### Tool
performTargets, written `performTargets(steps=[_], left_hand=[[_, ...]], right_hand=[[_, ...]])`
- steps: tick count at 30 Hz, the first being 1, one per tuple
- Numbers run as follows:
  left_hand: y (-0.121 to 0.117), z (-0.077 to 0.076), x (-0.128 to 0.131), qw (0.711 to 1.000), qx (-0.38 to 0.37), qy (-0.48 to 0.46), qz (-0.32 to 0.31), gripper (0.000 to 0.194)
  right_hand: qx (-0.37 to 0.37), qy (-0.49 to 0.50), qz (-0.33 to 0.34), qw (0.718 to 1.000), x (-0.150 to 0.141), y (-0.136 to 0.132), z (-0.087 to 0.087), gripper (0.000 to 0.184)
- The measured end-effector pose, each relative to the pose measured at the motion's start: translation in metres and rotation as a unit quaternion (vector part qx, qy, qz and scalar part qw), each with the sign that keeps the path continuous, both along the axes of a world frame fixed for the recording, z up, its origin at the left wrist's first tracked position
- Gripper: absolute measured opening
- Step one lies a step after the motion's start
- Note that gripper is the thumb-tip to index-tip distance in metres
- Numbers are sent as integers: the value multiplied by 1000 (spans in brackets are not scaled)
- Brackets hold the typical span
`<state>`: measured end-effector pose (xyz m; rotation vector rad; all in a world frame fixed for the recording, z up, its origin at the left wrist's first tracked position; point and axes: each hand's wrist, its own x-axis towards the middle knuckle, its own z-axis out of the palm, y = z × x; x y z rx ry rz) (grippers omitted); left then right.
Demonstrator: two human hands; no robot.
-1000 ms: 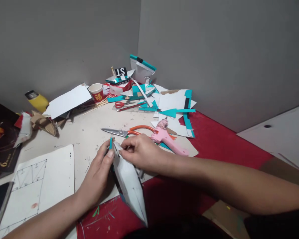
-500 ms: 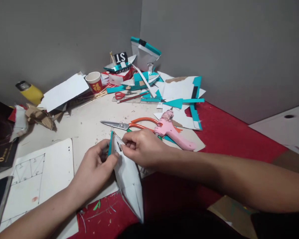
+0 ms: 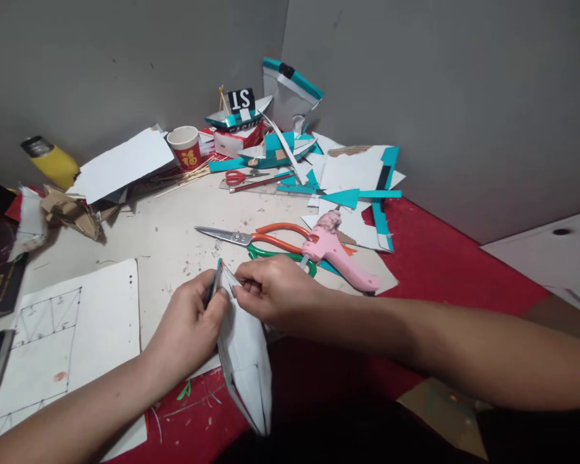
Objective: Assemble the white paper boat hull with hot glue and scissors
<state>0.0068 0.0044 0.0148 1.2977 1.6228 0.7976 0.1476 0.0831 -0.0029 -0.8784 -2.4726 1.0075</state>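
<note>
A white paper boat hull (image 3: 245, 351), long and pointed at both ends, slants toward me over the table's front edge. My left hand (image 3: 193, 316) is closed on its far left side, the thumb pressing inside the wall. With thumb and fingers pinched, my right hand (image 3: 265, 287) grips the far right wall near the tip. A little teal shows at that tip. Just beyond my hands lie large scissors (image 3: 241, 237) with one orange and one green handle. Beside them rests a pink glue gun (image 3: 336, 251).
Finished-looking small boats (image 3: 278, 149) and teal and white card scraps (image 3: 352, 167) crowd the back. A paper cup (image 3: 184, 148), small red scissors (image 3: 236, 177) and a yellow bottle (image 3: 53, 164) stand or lie there too. A sheet with line drawings (image 3: 101, 309) lies at left.
The view has shifted slightly. The hull has turned a little in my hands, so less of its teal outside shows. Both hands keep their grip near the far tip.
</note>
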Motion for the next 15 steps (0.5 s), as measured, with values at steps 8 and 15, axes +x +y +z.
performTargets(steps=[8,15], left_hand=[[7,-2,-6,1000,0,-26,7,23],[11,-7,-16,1000,-17,-10,23,21]], right_hand=[[15,-83,58,995,21,15,49,14],[277,-238,-98,926,99,29,60,43]])
